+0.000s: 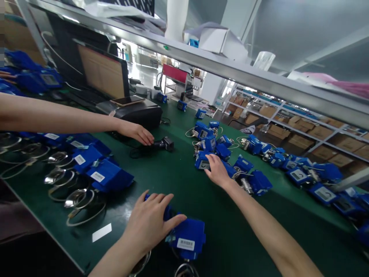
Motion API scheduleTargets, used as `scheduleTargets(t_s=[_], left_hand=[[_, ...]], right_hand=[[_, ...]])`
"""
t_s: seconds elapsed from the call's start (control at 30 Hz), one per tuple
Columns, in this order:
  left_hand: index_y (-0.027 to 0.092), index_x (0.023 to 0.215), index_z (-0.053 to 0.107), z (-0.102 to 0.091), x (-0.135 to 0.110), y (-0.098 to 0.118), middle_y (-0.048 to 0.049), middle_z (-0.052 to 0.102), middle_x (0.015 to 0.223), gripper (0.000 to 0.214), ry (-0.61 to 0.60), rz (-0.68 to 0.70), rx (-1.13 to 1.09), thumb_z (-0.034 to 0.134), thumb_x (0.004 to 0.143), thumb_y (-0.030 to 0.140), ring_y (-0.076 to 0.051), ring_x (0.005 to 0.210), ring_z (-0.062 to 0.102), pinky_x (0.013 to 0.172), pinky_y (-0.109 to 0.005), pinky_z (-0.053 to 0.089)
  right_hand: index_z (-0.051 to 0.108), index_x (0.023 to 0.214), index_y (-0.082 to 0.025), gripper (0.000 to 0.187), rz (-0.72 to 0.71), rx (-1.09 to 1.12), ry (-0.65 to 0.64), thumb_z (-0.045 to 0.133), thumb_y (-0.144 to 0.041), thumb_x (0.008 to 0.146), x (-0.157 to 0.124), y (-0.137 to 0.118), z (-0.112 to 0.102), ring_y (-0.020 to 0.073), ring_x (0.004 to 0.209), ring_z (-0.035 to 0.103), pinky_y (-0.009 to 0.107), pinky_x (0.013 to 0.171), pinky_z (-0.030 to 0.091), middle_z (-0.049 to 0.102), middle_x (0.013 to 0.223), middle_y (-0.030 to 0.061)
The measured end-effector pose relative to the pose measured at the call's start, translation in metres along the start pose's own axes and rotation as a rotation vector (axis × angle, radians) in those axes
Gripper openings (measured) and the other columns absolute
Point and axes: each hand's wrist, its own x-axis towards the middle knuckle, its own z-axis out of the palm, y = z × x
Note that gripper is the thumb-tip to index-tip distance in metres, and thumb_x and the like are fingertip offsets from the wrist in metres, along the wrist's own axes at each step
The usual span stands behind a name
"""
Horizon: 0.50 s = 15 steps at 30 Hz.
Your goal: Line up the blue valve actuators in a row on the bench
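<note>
My left hand (150, 217) is low in the middle, its fingers spread and thumb apart, over blue housings it partly hides. Beside its thumb is a blue meter (190, 234) with a barcode label and a metal ring below it. My right hand (218, 171) reaches into a cluster of blue meters on metal pipe bodies. Its thumb and fingers close around the right end of a blue meter with a display (202, 161). The undersides of its fingers are hidden.
A co-worker's hand (135, 132) touches a black handheld scanner (165, 144) on the green table (161, 173). Labelled blue meters (108, 175) line the left; more (323, 192) run along the right. A white label (102, 232) lies near the front edge. A monitor (102, 73) and overhead shelf (201, 57) stand behind.
</note>
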Motion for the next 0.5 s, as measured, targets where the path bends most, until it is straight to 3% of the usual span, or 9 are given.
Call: scheduleTargets(t_s=[0.07, 0.13, 0.23, 0.37, 0.5], left_hand=[[0.019, 0.107, 0.065, 0.003, -0.002, 0.000, -0.0110, 0.067, 0.104, 0.060, -0.009, 0.041, -0.009, 0.041, 0.081, 0.067, -0.030, 0.099, 0.060, 0.098, -0.057, 0.033], [0.021, 0.102, 0.066, 0.006, -0.004, 0.002, -0.0091, 0.067, 0.101, 0.052, 0.029, 0.063, -0.008, 0.042, 0.083, 0.063, -0.029, 0.096, 0.060, 0.098, -0.057, 0.033], [0.021, 0.100, 0.065, 0.009, -0.008, 0.003, -0.0071, 0.067, 0.099, 0.045, 0.080, 0.067, -0.010, 0.043, 0.086, 0.057, -0.027, 0.094, 0.060, 0.099, -0.056, 0.032], [0.020, 0.098, 0.065, 0.012, -0.008, 0.001, -0.0051, 0.067, 0.095, 0.039, 0.113, 0.059, -0.032, 0.044, 0.087, 0.052, -0.024, 0.093, 0.060, 0.100, -0.055, 0.031], [0.022, 0.095, 0.065, 0.017, -0.008, -0.003, -0.0030, 0.068, 0.093, 0.036, 0.176, 0.094, -0.017, 0.047, 0.086, 0.051, -0.023, 0.090, 0.061, 0.099, -0.054, 0.031]], right_hand=[[0.033, 0.139, -0.013, 0.072, -0.022, -0.103, -0.078, 0.066, -0.024, 0.075, 0.037, 0.012, 0.000, 0.0283, 0.133, 0.031, 0.042, 0.110, 0.026, 0.036, 0.141, 0.0165], [0.039, 0.135, -0.015, 0.078, -0.051, -0.109, -0.160, 0.075, -0.024, 0.066, 0.066, 0.017, 0.003, 0.0285, 0.127, 0.041, 0.039, 0.105, 0.032, 0.045, 0.134, 0.0151], [0.044, 0.130, -0.017, 0.083, -0.065, -0.142, -0.243, 0.081, -0.028, 0.057, 0.087, 0.015, 0.008, 0.0285, 0.114, 0.052, 0.035, 0.094, 0.042, 0.053, 0.125, 0.0135], [0.044, 0.130, -0.017, 0.081, -0.093, -0.207, -0.245, 0.081, -0.033, 0.059, 0.074, 0.000, 0.009, 0.0293, 0.110, 0.053, 0.036, 0.091, 0.043, 0.055, 0.121, 0.0142], [0.046, 0.127, -0.009, 0.065, -0.046, -0.283, -0.183, 0.072, -0.028, 0.070, 0.048, -0.027, 0.008, 0.0333, 0.111, 0.051, 0.043, 0.092, 0.039, 0.055, 0.119, 0.0222]])
